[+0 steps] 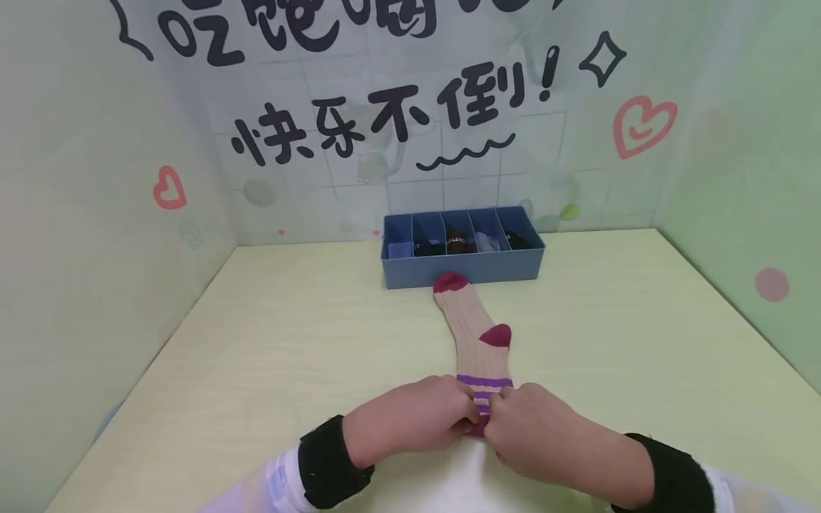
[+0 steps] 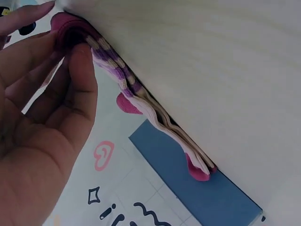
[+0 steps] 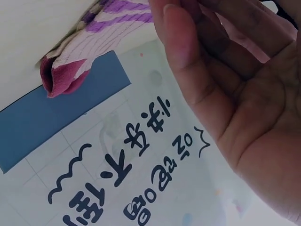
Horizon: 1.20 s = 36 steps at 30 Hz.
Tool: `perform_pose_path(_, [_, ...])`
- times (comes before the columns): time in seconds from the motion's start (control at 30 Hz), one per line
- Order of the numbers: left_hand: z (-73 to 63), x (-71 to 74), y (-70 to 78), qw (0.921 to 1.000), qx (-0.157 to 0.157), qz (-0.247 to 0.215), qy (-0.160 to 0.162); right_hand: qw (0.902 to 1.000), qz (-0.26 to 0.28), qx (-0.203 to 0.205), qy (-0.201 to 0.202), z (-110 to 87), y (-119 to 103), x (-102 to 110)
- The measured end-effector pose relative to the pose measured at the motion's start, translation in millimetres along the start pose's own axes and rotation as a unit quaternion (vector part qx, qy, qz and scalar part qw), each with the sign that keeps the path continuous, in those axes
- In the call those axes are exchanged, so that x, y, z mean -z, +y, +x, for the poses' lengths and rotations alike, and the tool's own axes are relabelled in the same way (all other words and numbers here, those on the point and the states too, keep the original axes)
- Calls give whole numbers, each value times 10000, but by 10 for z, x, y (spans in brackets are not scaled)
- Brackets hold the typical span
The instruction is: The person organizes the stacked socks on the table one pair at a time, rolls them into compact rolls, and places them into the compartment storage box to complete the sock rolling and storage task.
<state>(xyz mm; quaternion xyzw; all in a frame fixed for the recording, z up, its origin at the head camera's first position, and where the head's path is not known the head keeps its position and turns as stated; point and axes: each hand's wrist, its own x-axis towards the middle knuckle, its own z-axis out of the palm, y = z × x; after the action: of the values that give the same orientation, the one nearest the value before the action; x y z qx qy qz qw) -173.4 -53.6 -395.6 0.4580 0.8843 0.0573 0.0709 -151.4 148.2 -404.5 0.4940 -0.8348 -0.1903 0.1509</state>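
Note:
A pair of pink-beige socks (image 1: 473, 342), laid one on the other, lies lengthwise on the table with dark red toes, heels and cuffs and purple stripes. The toes point away, against the front of a blue box. My left hand (image 1: 417, 413) pinches the left side of the cuff end between thumb and fingers. In the left wrist view the dark red cuff (image 2: 70, 26) looks curled over in that pinch, with the layers of the socks (image 2: 155, 113) seen edge-on. On the cuff's right side my right hand (image 1: 541, 431) grips with curled fingers; its fingertips' contact is hidden.
The blue box (image 1: 462, 271) stands near the back wall, divided into several compartments with dark, brown and lilac rolled items inside. Printed cloth walls (image 1: 737, 178) enclose the pale table (image 1: 308, 320) at the back and both sides.

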Motion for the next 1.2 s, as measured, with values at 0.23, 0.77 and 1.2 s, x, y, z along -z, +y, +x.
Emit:
perform_pose_path(0.23, [5,-15,12,9972,545,-494,165,9991,399,-46,114,25,76,-31])
perform_pose_path(0.77, [-117,-87,168,9676,262,2500,244,8621,4455,-1702,-1714,194,366,-12])
perform_pose_path(1.2, [-45,-38,88,9816,302,1885,-42,9211,3474,-1388,-1077,176,279,12])
